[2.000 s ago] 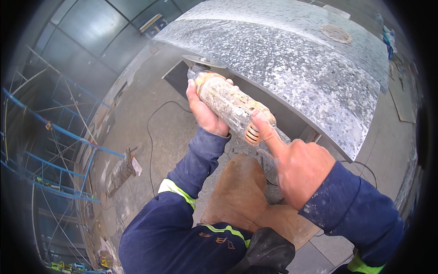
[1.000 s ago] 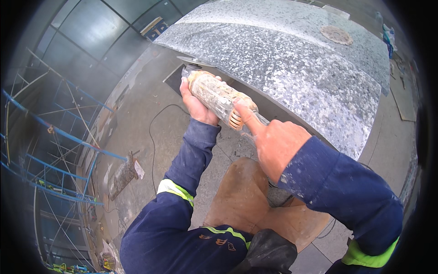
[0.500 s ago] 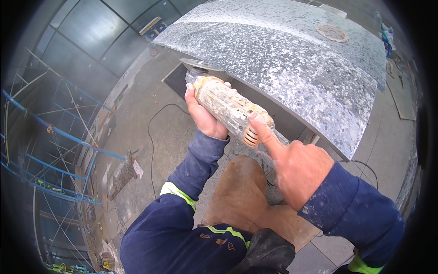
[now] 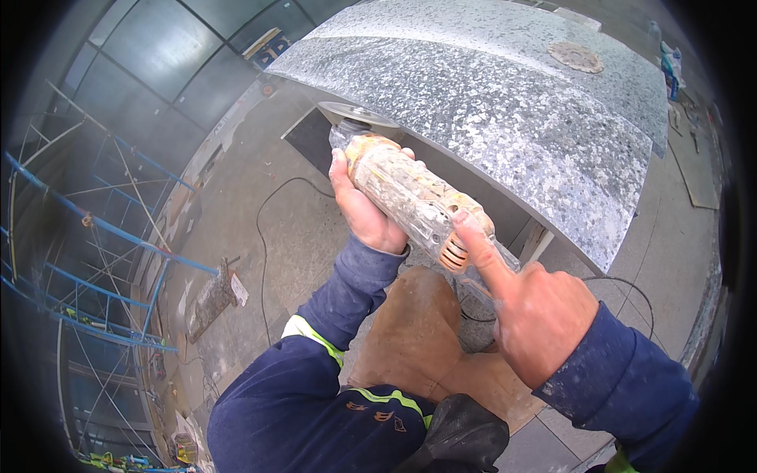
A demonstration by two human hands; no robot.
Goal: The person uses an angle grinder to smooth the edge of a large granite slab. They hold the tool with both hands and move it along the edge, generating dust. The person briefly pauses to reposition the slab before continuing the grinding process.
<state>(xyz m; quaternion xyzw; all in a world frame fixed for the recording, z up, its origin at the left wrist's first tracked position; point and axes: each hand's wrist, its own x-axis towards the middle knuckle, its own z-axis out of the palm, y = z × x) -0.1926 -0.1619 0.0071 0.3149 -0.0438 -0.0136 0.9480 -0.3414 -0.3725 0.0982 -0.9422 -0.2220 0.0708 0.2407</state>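
A dust-coated angle grinder with orange vents is held out in front of me, its disc at the near left edge of a speckled grey stone slab. Whether the disc touches that edge I cannot tell. Close behind the grinder's head, my left hand is closed round the body from below, thumb up along the side. My right hand is at the rear end, its index finger laid on the casing near the vents. Its other fingers are curled at the tail and partly hidden.
A round tan piece lies on the slab. Blue metal scaffolding frames stand at left, near a dusty upright board. A dark cable trails over the floor, and another runs at right. Dust hangs in the air.
The grinder and both hands have shifted slightly to the right and toward me. My grip on it looks the same.
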